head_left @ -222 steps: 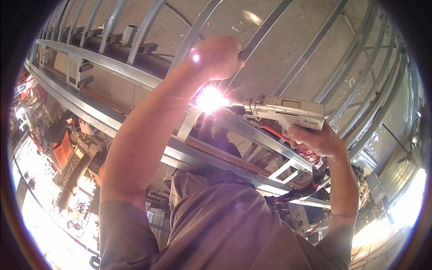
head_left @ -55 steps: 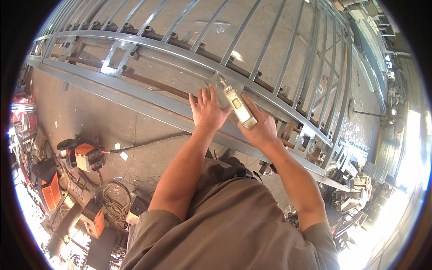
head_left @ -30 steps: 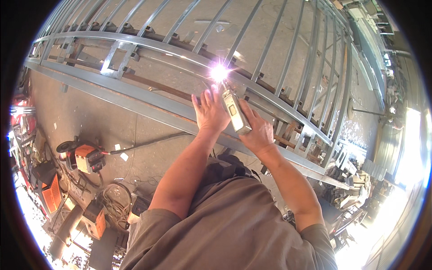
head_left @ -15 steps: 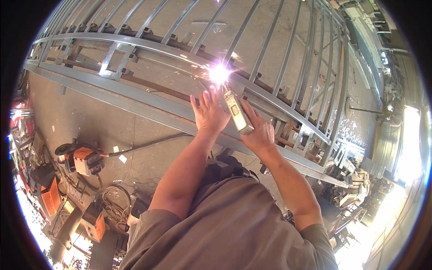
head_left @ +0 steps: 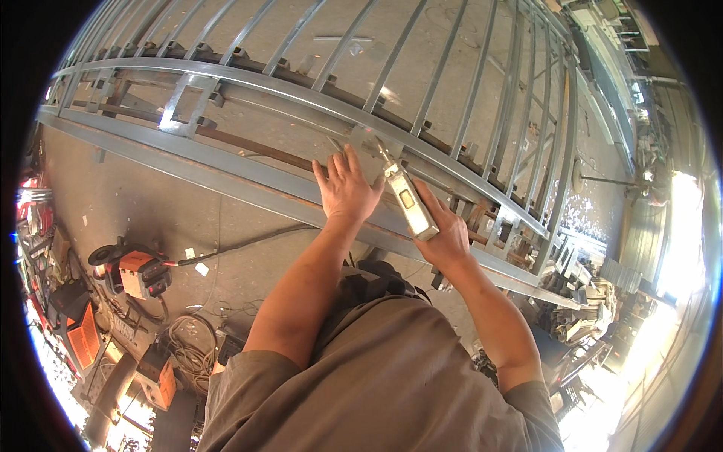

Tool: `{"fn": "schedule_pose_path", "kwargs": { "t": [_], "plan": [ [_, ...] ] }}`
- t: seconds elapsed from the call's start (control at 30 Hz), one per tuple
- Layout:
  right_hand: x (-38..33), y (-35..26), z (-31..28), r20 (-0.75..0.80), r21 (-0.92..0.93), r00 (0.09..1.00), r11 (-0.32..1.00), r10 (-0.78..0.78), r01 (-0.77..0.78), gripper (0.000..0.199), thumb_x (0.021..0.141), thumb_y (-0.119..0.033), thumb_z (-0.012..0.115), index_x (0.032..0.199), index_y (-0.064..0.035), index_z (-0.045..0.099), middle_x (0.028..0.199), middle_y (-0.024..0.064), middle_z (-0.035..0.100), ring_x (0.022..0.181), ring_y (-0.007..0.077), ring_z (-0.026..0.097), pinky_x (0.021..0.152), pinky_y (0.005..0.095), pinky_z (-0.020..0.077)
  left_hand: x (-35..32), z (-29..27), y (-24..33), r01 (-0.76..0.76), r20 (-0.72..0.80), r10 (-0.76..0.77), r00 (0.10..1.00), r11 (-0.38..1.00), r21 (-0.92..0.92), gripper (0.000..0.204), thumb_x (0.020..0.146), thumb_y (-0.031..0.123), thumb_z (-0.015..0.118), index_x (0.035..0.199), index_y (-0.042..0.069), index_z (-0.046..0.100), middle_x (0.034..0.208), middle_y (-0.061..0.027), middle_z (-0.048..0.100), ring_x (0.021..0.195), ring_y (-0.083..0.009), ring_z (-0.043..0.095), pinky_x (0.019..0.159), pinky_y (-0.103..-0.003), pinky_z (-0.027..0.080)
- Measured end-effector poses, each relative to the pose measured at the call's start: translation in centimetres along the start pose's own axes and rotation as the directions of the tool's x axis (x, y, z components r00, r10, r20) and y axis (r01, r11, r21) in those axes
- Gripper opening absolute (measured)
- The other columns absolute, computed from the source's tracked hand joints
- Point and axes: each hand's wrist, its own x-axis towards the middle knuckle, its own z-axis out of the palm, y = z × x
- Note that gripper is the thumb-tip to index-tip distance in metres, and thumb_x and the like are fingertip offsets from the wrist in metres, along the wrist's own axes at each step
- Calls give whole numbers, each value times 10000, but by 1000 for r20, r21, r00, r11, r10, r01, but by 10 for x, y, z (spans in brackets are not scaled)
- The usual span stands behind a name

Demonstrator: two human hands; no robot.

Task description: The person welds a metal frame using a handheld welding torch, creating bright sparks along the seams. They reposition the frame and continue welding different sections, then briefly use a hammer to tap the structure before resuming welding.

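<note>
Jutting away from the person, a pale metal welding gun (head_left: 410,205) is held by the right hand (head_left: 444,232), whose fingers are curled around its rear underside; the handle itself is hidden. The gun is placed over the near side of a steel frame (head_left: 396,57), below the curved upper rail (head_left: 316,98), presumably so that its slim nozzle (head_left: 385,150) can be kept just beside a small red spot (head_left: 369,129). The left hand (head_left: 348,188) is held beside the gun with its fingers spread and nothing seen gripped, probably for steadiness; whether the broad lower beam (head_left: 263,178) is touched by it cannot be told. The nozzle is pointed away from the body and somewhat leftward, the blunt rear end being turned toward the person's right side. The gun's long axis is laid at a slant to the upper rail, neither along it nor square across. On the floor (head_left: 128,192), an orange-and-black machine (head_left: 143,273) is set well apart, apparently leaving room around the frame.
</note>
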Motion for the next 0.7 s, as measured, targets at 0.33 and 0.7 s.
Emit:
{"fn": "schedule_pose_path", "kwargs": {
  "t": [0.33, 0.7],
  "plan": [
    [24, -14, 23, -10, -53, 1000, 998, -16, 16, 788, 828, -206, 748, 1567, -268, 480, 1281, 190, 710, 1078, 450, 699, 894, 495, 588, 1, 14, -5, -33, -135, 22, 991, 997, -75, 937, 873, 454, 706, 1576, -25, 314, 1478, -198, 485, 1468, -348, 400, 1280, -643, 80],
    [32, -8, 28, -65, -37, 995, 997, -70, 67, 743, 848, -197, 736, 1553, -216, 502, 1287, 185, 716, 1075, 423, 716, 880, 467, 606, 2, 19, -5, -36, -149, 26, 988, 997, -67, 954, 868, 441, 707, 1587, -39, 305, 1482, -207, 486, 1472, -358, 397, 1281, -644, 80]
  ]
}}
